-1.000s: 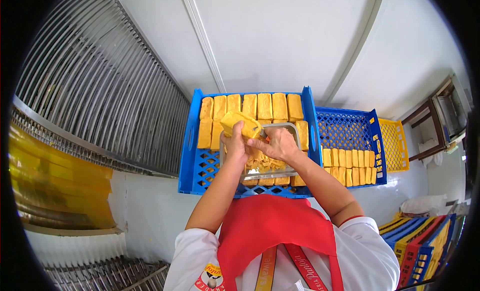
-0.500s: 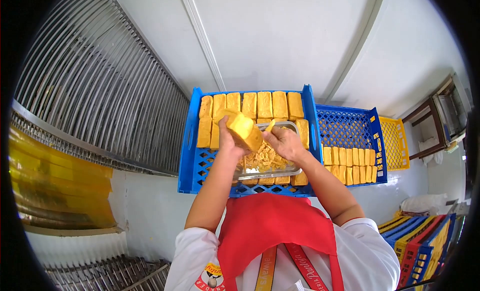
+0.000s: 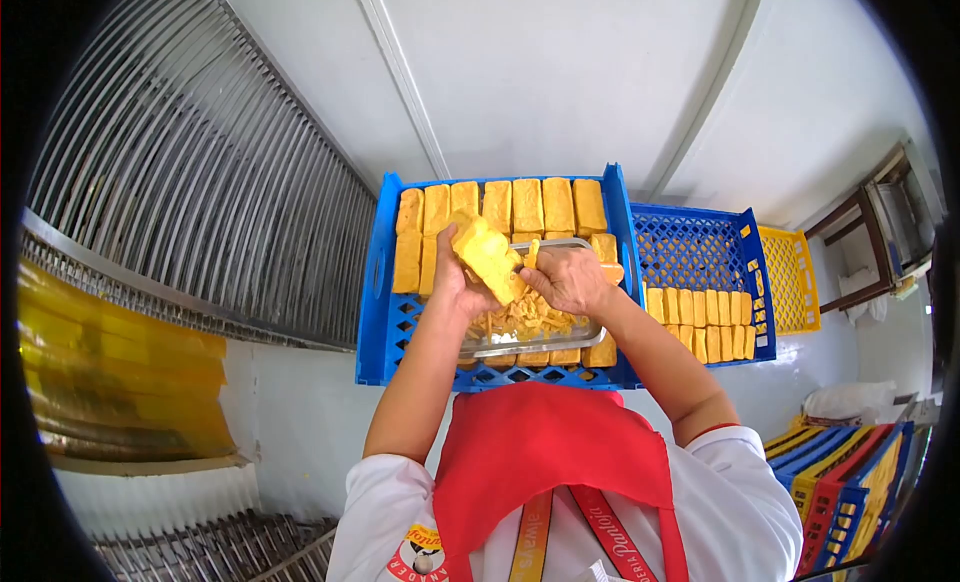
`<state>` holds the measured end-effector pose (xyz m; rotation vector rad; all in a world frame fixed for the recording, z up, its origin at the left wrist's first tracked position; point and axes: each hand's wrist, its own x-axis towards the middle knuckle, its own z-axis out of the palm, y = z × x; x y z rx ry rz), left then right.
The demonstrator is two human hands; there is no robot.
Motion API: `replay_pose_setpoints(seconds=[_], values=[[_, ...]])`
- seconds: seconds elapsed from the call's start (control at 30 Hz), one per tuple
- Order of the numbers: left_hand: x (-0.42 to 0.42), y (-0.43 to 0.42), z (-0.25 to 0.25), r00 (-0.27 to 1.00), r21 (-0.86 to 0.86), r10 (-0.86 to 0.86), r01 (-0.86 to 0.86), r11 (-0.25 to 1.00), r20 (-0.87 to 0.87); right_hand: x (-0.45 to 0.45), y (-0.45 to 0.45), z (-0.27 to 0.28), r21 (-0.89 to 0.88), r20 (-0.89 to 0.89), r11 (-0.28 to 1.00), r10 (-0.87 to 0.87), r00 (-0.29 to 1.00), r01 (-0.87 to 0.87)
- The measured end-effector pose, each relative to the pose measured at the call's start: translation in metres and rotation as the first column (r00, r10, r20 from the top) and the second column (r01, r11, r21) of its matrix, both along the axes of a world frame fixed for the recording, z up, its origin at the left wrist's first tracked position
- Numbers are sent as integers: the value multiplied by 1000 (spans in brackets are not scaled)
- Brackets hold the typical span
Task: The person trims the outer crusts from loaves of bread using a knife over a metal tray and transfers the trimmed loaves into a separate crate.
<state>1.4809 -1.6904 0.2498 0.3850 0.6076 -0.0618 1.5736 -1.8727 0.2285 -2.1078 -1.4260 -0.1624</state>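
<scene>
1. A person in a white shirt and red apron [image 3: 555,442] works with bare hands above a blue crate [image 3: 372,312], seen from head height.
2. The left hand [image 3: 463,280] holds a yellow loaf [image 3: 488,260]. The loaf lies tilted, its upper end to the left and its lower end toward the right hand. The left thumb presses along its left side; the other fingers are mostly hidden by the loaf, so their exact placing cannot be told.
3. The right hand [image 3: 567,280] is just right of the loaf, fingers curled inward around an orange piece [image 3: 612,272] that sticks out at the hand's outer side. Its thumb points left, close to the loaf's lower end; whether they touch cannot be told.
4. A thin yellow strip [image 3: 532,253] stands up beside the right hand's fingers.
5. Below both hands, a metal tray [image 3: 535,348] holds yellow trimmings [image 3: 520,320].
6. Rows of loaves [image 3: 527,206] stand in the crate around the tray. To the right, a second blue crate [image 3: 695,238] holds smaller-looking yellow pieces [image 3: 705,308].
</scene>
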Motion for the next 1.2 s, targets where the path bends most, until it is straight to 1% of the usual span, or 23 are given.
replay_pose_setpoints(seconds=[0.03, 0.17, 0.23, 0.27, 0.33, 0.37, 0.43, 0.47, 0.5, 0.57, 0.6, 0.67, 0.73, 0.9, 1.0, 1.07, 1.1, 1.13, 1.17, 1.2], values=[[0, -1, 2, 1000, 0, 2, -2, 1000, -1, -1, 2, 4, 5, -6, 999, 41, 999, -41], [2, -4, 4, 999, 5, 38, -39, 999, 5, -9, 3, 16, -24, 54, 998, 65, 996, -64], [2, -1, -2, 998, 6, 55, -56, 998, 20, -11, 4, 13, -121, 8, 993, 5, 1000, -4], [2, 2, -6, 997, -24, 67, -66, 998, 38, -11, 4, 13, -122, 8, 993, 7, 1000, -6], [-1, 9, -8, 995, -53, 82, -79, 995, 55, -9, 1, 16, -261, -87, 965, 1, 996, -23], [-3, 12, -6, 994, -65, 106, -104, 992, 24, -7, 0, 11, -261, -87, 965, 2, 996, -25], [-5, 13, -5, 991, -79, 135, -135, 988, -6, -4, 0, 2, -23, -157, 997, -71, 985, 69], [-7, 14, -6, 993, -85, 119, -119, 989, -10, -3, 0, 2, -66, -102, 991, -124, 987, 117], [-7, 13, -6, 995, -89, 97, -97, 991, -13, -3, 1, 1, -66, -103, 991, -123, 987, 117], [-8, 7, -4, 996, -66, 90, -90, 994, -5, -8, 4, 10, 46, 15, 998, -42, 999, 41], [-8, 4, -2, 996, -43, 85, -84, 995, 5, -8, 5, 11, 46, 14, 998, -44, 999, 43], [-8, 2, -1, 997, -41, 79, -79, 996, -7, -8, 7, 12, 26, 73, 999, -39, 997, 38], [-7, 2, -1, 997, -38, 76, -77, 996, -19, -9, 7, 10, 35, 74, 999, -37, 997, 34], [-6, 4, -3, 998, -18, 67, -67, 998, 16, -12, 8, 11, 27, 42, 1000, -1, 999, 0], [-5, 2, -6, 996, -28, 71, -70, 997, 57, -15, 8, 15, 1, -8, 1000, 13, 1000, -13], [-4, 0, -11, 994, -13, 88, -88, 996, 72, -16, 9, 19, -284, -130, 957, -95, 987, 55], [-4, 0, -14, 991, 3, 106, -107, 994, 86, -14, 8, 16, -283, -130, 958, -94, 987, 54], [-6, 0, -10, 991, 4, 107, -107, 994, 85, -10, 6, 12, -275, -287, 960, -125, 950, 43], [-9, -1, -5, 987, 3, 150, -150, 989, 49, -7, 3, 9, -266, -436, 963, -153, 887, 35], [-10, -2, -2, 981, 3, 193, -193, 981, 14, -3, 0, 7, -265, -436, 964, -153, 887, 35]])
